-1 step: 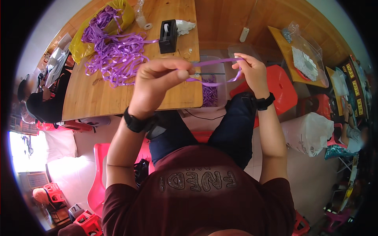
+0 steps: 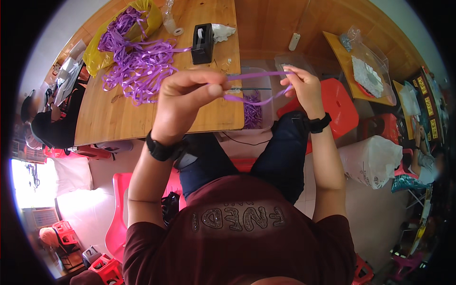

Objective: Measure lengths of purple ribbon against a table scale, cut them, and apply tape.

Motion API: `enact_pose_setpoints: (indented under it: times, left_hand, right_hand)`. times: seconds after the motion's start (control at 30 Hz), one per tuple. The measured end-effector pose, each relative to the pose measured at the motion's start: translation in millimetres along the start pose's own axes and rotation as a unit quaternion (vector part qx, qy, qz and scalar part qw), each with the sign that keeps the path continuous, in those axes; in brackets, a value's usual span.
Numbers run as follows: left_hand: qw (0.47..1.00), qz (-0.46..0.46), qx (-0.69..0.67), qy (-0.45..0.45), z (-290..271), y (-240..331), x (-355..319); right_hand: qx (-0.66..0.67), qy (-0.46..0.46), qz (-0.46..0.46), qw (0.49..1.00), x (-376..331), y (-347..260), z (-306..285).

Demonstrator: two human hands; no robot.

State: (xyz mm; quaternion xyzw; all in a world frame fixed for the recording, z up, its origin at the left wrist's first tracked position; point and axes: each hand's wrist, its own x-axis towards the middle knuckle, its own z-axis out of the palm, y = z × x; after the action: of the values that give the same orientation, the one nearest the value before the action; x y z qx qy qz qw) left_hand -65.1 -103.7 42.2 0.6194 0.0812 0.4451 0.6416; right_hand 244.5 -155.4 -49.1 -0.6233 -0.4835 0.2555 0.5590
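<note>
A strip of purple ribbon (image 2: 259, 75) is stretched between my hands, forming a long narrow loop above the table's right edge. My left hand (image 2: 183, 97) pinches its left end between thumb and fingers. At the other end, my right hand (image 2: 304, 88) grips the ribbon with thumb and fingertips. Between the two strands shows a thin dark rod (image 2: 256, 89) with a shiny left end; I cannot tell whether it is held or lies beyond. Below the loop, a clear plastic box (image 2: 267, 114) contains short purple ribbon pieces (image 2: 252, 114).
On the wooden table (image 2: 118, 126) lies a tangled ribbon heap (image 2: 142, 69), spilling from a yellow bag (image 2: 95, 57). A black tape dispenser (image 2: 203, 45) stands near crumpled white plastic (image 2: 223, 32). A red stool (image 2: 339, 104) and white sack (image 2: 373, 159) are at right. People sit at both sides.
My left hand has shifted slightly left, and the lower ribbon strand runs straighter. My right hand has stayed nearly in place.
</note>
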Motion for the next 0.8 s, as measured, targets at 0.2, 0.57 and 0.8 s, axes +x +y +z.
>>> enact_pose_setpoints:
  times: [0.2, 0.57, 0.8]
  left_hand:
    - [0.999, -0.042, -0.008, -0.033, 2, 23, -16]
    - [0.951, -0.102, 0.278, -0.091, 41, -21, -26]
    - [0.935, -0.223, 0.256, -0.099, 14, -15, -32]
  right_hand:
    - [0.105, -0.039, 0.109, 0.988, -13, 43, 0]
    - [0.206, -0.282, -0.036, 0.936, -88, -57, 50]
    - [0.108, -0.249, 0.089, 0.958, -83, -61, 46]
